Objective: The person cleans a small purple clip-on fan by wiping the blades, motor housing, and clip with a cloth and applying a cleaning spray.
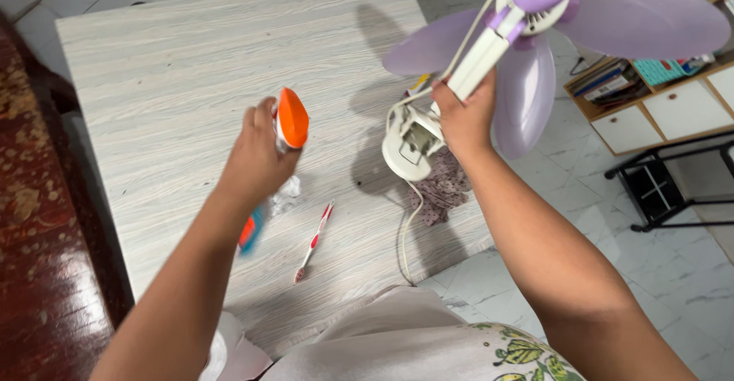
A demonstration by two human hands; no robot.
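Note:
My right hand grips the white stem of a small fan with a purple hub and pale purple blades, held tilted above the table's right edge. Its white base hangs below my hand, and a white cord trails down from it. My left hand holds a spray bottle with an orange nozzle, raised over the wood-grain table. The bottle's lower body shows blurred blue and orange under my wrist. A red and white toothbrush lies on the table between my arms.
A crumpled white tissue lies by the toothbrush. A patterned cloth sits under the fan base. A wooden shelf unit and a black metal stand stand on the tiled floor at the right. Dark red flooring runs along the left.

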